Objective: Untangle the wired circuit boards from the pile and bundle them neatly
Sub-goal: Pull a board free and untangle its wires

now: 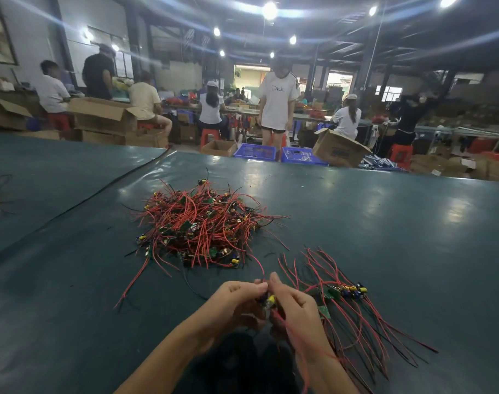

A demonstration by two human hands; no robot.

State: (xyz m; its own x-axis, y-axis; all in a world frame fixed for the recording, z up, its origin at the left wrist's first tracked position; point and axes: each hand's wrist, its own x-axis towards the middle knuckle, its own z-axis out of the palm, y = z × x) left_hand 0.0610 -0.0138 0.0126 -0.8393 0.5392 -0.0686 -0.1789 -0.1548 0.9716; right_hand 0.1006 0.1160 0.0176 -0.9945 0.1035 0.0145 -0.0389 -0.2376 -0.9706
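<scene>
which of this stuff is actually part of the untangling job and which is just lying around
Part of the job:
- tangled pile
- wired board pinched between left hand and right hand
- sorted boards laid out to the right

Just lying about:
- blue crates beyond the table
- cardboard box beside them

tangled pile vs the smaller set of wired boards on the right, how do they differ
The tangled pile is far larger than the smaller set. The pile's red and black wires cross every way; the set's run roughly parallel. The pile's boards are scattered through it; the set's sit clustered together. Both lie on the dark green table and hold the same kind of wired circuit boards.
</scene>
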